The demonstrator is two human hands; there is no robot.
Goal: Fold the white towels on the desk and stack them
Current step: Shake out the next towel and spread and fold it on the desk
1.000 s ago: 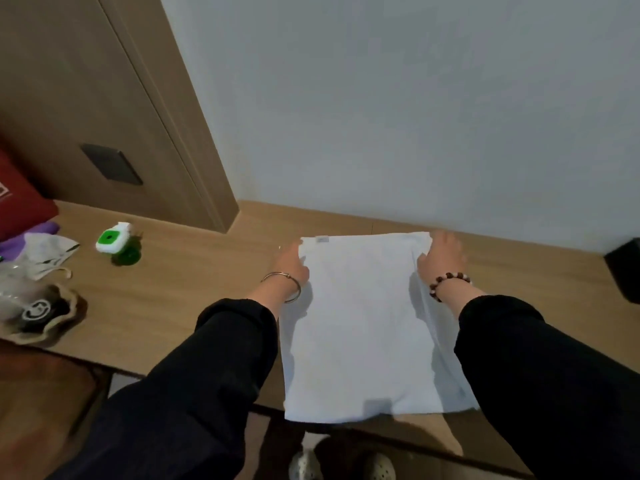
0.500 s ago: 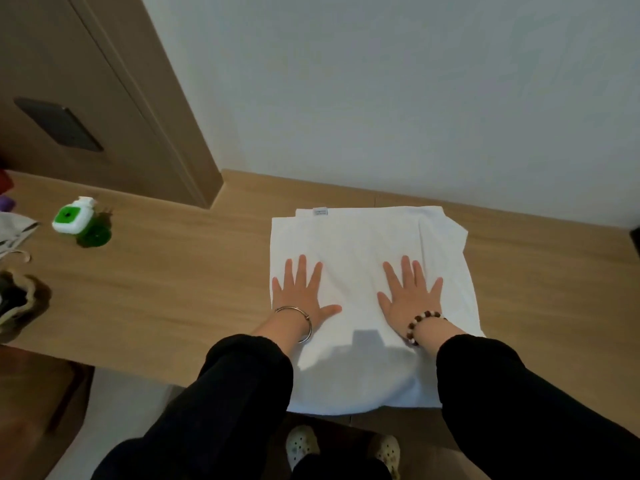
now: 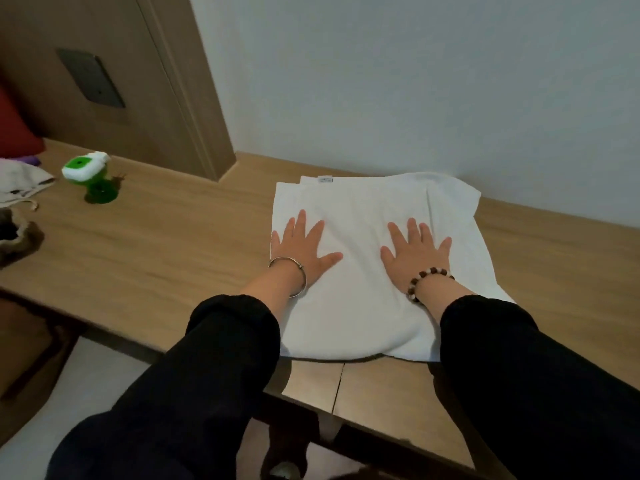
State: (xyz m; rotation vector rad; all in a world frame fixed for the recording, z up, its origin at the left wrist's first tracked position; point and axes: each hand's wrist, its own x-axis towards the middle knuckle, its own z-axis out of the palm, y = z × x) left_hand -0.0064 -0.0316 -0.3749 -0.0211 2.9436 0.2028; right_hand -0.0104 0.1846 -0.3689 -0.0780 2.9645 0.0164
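A white towel (image 3: 360, 209) lies folded flat on the wooden desk (image 3: 166, 244), close to the wall, its small label at the far edge. My left hand (image 3: 303, 249) presses flat on the towel's left part, fingers spread and straight. My right hand (image 3: 414, 252) presses flat on the towel's middle-right, fingers spread too. The towel's right side shows a looser underlying layer sticking out. Its near edge reaches close to the desk's front edge.
A green and white bottle (image 3: 88, 174) stands at the desk's left. Farther left lie a pale cloth bag (image 3: 20, 181) and a dark pouch (image 3: 17, 237). A wooden panel (image 3: 114, 81) and a white wall (image 3: 415, 81) rise behind.
My hands came back from the towel's far corners to its middle and now lie flat on it. Since half a second ago they have hardly shifted; the camera view has moved.
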